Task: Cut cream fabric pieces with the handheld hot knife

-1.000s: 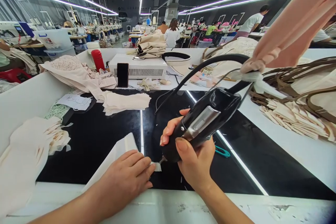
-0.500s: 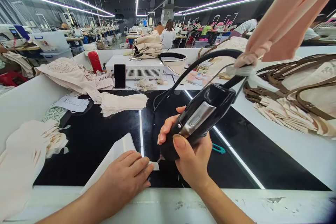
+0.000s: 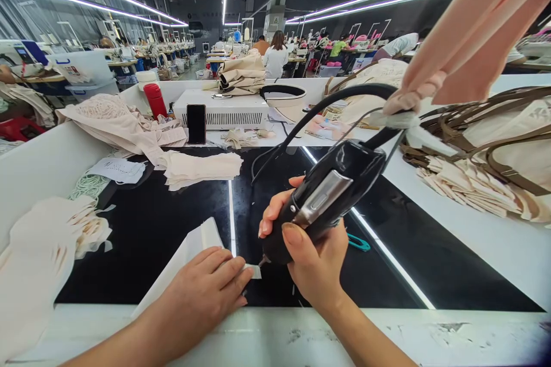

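In my right hand (image 3: 316,266) is a black corded handheld tool (image 3: 329,186) with a silver lever, held at a slant. Its small metal tip (image 3: 264,261) points down to the left, close to the end of a white fabric piece (image 3: 205,235). My left hand (image 3: 204,284) lies over this fabric with fingers bent together and holds it on the black work surface (image 3: 142,223). A narrow end of the fabric sticks out past my fingertips towards the tip. Whether the tip touches the fabric, I cannot tell.
A pink cloth (image 3: 456,40) is knotted around the tool's cord. Teal snips (image 3: 359,242) lie right of my right hand. Cut fabric stacks (image 3: 202,169) and a phone (image 3: 197,124) are further back. Bags with brown straps (image 3: 508,143) crowd the right side.
Both hands, the tool and the fabric keep nearly the same place. The knotted pink cloth has shifted very slightly downward.
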Motion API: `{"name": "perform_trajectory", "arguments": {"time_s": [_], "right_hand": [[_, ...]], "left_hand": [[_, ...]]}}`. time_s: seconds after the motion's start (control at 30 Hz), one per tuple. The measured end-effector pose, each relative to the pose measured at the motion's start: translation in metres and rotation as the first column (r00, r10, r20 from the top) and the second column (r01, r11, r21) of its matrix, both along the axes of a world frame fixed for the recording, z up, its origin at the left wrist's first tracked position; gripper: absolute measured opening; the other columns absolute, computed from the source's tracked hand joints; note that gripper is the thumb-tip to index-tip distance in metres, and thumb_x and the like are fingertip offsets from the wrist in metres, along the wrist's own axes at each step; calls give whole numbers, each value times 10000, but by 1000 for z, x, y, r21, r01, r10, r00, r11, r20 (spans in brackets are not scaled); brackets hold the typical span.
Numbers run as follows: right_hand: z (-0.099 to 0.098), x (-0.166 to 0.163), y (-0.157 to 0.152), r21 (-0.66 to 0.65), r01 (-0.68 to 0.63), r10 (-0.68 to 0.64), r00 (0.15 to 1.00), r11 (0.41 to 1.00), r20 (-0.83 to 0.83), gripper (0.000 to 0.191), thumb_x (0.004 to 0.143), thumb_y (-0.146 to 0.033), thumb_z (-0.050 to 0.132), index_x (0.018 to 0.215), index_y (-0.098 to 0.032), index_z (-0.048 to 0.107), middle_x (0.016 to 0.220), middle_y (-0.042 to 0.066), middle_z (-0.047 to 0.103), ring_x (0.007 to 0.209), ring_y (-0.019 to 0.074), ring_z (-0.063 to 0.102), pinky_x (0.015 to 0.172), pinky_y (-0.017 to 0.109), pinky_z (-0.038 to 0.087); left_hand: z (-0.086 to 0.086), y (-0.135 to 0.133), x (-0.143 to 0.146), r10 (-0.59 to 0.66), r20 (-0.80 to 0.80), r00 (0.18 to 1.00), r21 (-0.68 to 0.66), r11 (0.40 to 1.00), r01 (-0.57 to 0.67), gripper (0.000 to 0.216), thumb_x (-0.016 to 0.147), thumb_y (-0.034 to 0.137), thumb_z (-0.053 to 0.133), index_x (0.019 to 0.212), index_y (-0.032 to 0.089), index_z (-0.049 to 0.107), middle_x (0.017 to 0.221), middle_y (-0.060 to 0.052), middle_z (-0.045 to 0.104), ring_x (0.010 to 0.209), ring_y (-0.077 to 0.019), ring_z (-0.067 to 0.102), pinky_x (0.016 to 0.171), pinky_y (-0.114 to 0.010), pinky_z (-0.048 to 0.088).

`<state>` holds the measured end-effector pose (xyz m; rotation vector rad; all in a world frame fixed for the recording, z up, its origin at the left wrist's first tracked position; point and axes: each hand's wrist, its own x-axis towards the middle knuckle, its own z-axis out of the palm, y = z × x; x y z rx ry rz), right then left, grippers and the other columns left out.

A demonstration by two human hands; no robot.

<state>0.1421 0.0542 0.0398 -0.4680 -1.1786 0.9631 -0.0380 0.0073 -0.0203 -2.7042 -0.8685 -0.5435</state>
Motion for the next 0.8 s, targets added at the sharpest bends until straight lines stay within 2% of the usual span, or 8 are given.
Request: {"name": "perform_trajectory", "arguments": {"time_s": [0.23, 0.47, 0.8], "right_hand": [[2, 1, -2, -20, -13, 14, 999, 1000, 32, 237, 913, -357, 801, 1061, -289, 629, 825, -46, 703, 610, 96, 654, 580, 219, 589], [0, 5, -8, -34, -14, 14, 1000, 999, -6, 397, 879, -424, 839, 1191, -296, 629, 822, -44, 691, 600, 102, 647, 564, 238, 590], [1, 3, -13, -27, 0, 1, 999, 1000, 54, 317, 916, -405, 795, 1143, -286, 607, 818, -30, 682, 597, 128, 653, 545, 266, 586]], "left_hand": [[-1, -1, -1, 3, 5, 1000, 5, 1000, -4, 283, 1081, 288, 594, 1274, 91, 657, 1170, -78, 701, 1035, -255, 645, 948, -398, 544], [-7, -2, -2, 20, 4, 1000, 9, 1000, -20, 320, 1056, 313, 653, 1306, 114, 639, 1198, -77, 707, 1055, -253, 652, 967, -389, 535], [-4, -2, -2, 13, 29, 1000, -5, 1000, -13, 276, 1112, 284, 522, 1289, 113, 648, 1167, -89, 720, 1039, -247, 680, 930, -399, 587]]}}
